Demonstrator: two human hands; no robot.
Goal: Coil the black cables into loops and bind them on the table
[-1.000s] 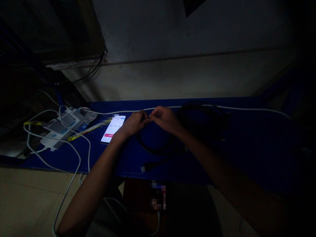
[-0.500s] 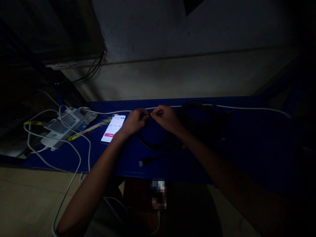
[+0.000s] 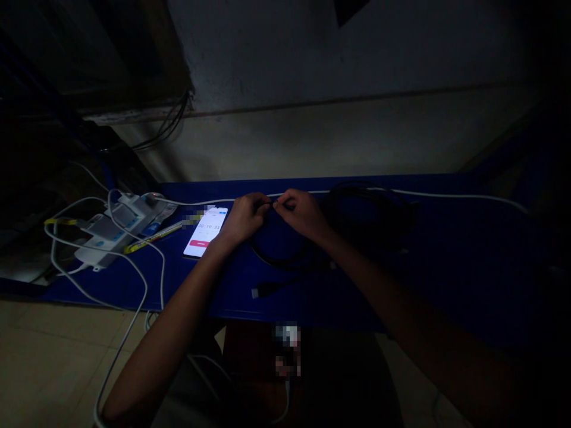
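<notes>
Both hands meet over a blue table (image 3: 428, 261) in a dim room. My left hand (image 3: 244, 216) and my right hand (image 3: 300, 211) are closed, fingertips almost touching, each pinching a black cable (image 3: 276, 260). The cable loops down toward me below the hands. Its plug end (image 3: 261, 291) lies on the table near the front edge. A lit phone (image 3: 206, 232) showing a timer lies just left of my left hand.
More coiled black cable (image 3: 370, 208) lies right of my right hand. A white cable (image 3: 446, 196) runs along the table's back. White power strips and adapters (image 3: 109, 229) with white cords and a yellow-tipped pen (image 3: 149, 239) sit at the left end. A wall stands behind.
The hands have drawn slightly farther back on the table, and the cable's plug end has slid up and to the left. The loop below the hands has shrunk a little.
</notes>
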